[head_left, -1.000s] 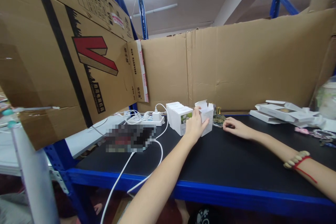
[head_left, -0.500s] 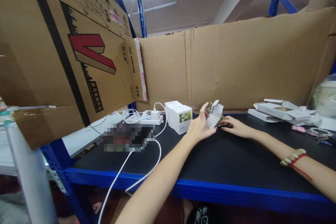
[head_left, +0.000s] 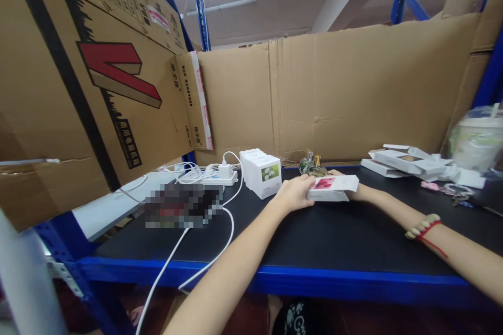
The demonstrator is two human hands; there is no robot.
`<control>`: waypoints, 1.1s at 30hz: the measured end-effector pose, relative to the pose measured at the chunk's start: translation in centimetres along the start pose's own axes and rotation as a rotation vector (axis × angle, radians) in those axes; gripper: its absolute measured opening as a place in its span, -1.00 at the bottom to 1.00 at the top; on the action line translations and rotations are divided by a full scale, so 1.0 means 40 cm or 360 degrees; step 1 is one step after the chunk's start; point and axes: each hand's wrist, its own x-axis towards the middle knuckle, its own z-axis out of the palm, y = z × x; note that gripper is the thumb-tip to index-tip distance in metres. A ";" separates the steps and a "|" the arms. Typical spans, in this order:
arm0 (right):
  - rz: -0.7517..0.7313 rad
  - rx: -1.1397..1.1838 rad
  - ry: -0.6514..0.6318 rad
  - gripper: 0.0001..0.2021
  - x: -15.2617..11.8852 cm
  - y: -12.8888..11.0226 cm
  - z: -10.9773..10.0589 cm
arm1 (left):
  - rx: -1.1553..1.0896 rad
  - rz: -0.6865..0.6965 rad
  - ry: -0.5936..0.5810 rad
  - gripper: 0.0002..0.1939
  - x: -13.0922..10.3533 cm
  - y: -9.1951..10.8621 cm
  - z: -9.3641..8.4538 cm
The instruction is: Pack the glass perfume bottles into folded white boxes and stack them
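Note:
My left hand (head_left: 295, 192) is closed around a small white carton (head_left: 328, 191) with a pink flower picture. The carton lies on its side over the black tabletop, and its flap end stands open toward the right. Behind it sit two small glass perfume bottles, one with a silver cap (head_left: 308, 156) and one with a gold cap (head_left: 317, 161). My right hand (head_left: 356, 192) reaches in behind the carton, beside the gold-capped bottle. Most of its fingers are hidden, so I cannot see whether it grips that bottle.
A row of white boxes (head_left: 261, 174) stands left of my hands. Further left are a white power strip (head_left: 231, 178), cables and a blurred-out device (head_left: 183, 207). Flattened white cartons (head_left: 408, 159), keys (head_left: 456, 189) and a lidded cup (head_left: 477, 138) are at right. Cardboard walls (head_left: 353, 89) enclose the back.
The white carton has turned from upright to lying on its side, its pink flower face now showing. My left hand has lowered with it, uncovering the bottles. The view has shifted slightly right.

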 end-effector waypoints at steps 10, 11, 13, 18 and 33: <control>0.0245 -0.0309 -0.0061 -0.78 -0.009 -0.047 -0.021 | -0.1322 -0.0891 0.0890 -0.77 0.017 -0.017 -0.014; 0.0289 -0.0334 -0.0042 -0.79 -0.010 -0.050 -0.021 | -0.1538 -0.0937 0.0892 -0.76 0.020 -0.018 -0.014; 0.0361 -0.0393 0.0026 -0.81 -0.012 -0.057 -0.020 | -0.1904 -0.0997 0.0863 -0.70 0.026 -0.016 -0.016; 0.0208 -0.0383 0.0676 -0.78 -0.010 -0.094 -0.021 | -0.2316 -0.0985 0.0723 -0.57 0.035 0.000 -0.017; 0.0473 0.1189 0.0368 -0.46 -0.004 -0.195 0.019 | -0.1386 -0.0735 0.0665 -0.68 0.029 0.014 0.030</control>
